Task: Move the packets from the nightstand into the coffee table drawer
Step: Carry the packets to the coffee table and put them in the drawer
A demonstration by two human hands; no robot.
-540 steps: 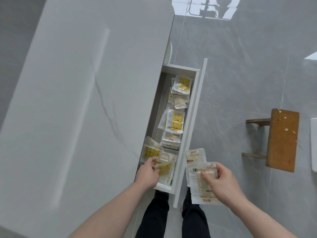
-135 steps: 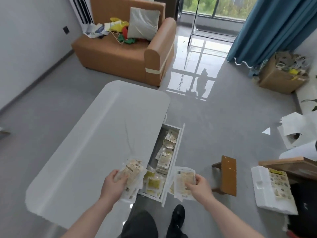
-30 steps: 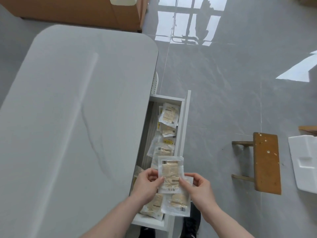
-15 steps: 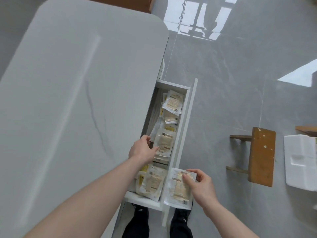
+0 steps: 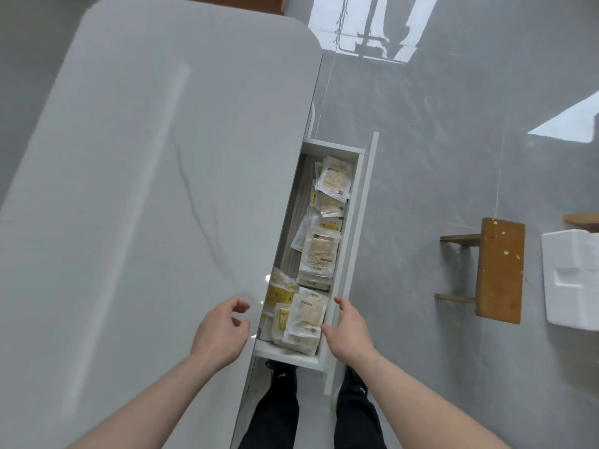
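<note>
Many packets (image 5: 319,254) are lying in the open drawer (image 5: 355,222); both hands, left (image 5: 220,332) at seven o'clock, right (image 5: 348,332) at five, are hovering loosely spread and empty, likely having released their load.

Packets (image 5: 319,254) in open drawer (image 5: 353,222) right of table top (image 5: 162,189); stool (image 5: 499,270) farther right on floor.

Foam block (image 5: 573,283) – cropped; packets' (image 5: 319,254) print – unreadable.

Both bare forearms reach forward, left hand (image 5: 220,332) and right hand (image 5: 348,333) loosely curled, holding nothing.
</note>
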